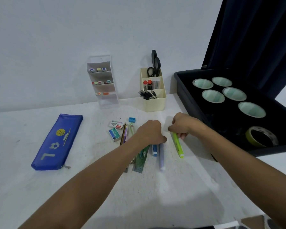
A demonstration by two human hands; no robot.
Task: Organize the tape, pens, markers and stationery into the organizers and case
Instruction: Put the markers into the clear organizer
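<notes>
Right hand (182,125): pinches green highlighter (177,145), at 3 o'clock of the pile.
Left hand (149,133): curled over lilac marker (161,156); grip unclear.

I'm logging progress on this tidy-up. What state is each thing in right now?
Blue pencil case: zipped shut, lying flat.
Black tape case: lid open, six rolls inside.
White marker organizer: upright, markers on three shelves.
Cream pen holder: upright, holding scissors, pens.
Green highlighter: capped, in the right hand's grip.
Lilac marker: capped, under the left hand.
Staple boxes: closed.
</notes>
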